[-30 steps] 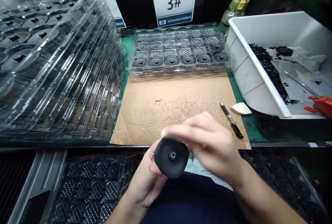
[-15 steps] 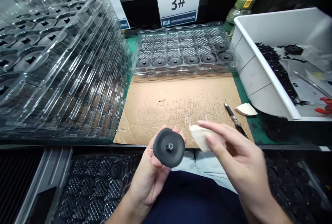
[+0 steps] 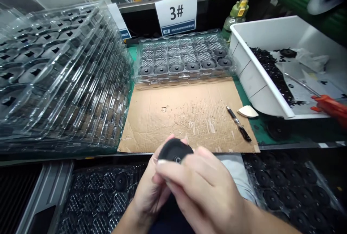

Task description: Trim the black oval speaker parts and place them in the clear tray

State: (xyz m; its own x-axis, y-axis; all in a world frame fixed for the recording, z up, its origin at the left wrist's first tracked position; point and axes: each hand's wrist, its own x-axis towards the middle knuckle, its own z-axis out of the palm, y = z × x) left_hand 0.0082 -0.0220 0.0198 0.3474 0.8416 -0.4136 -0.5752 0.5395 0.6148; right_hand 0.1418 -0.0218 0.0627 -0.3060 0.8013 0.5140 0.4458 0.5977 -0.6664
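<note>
Left hand (image 3: 148, 194) grips a disc (image 3: 173, 151); right hand (image 3: 200, 187) curls over it, grasp unclear. Tray (image 3: 175, 50): front row filled, the rest mostly empty.

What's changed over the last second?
The right hand, off to the right with a pale pad half a second ago, has swung back left over the black disc; the pad is hidden. The left hand still grips the disc. Trays, cardboard and tool unchanged.

Left forearm (image 3: 127, 223), right forearm (image 3: 267, 221): bare to lower frame edge. Fingernails short, plain. Dark navy garment (image 3: 169, 225) bottom centre; pale grey fabric (image 3: 234, 169) right of centre.
</note>
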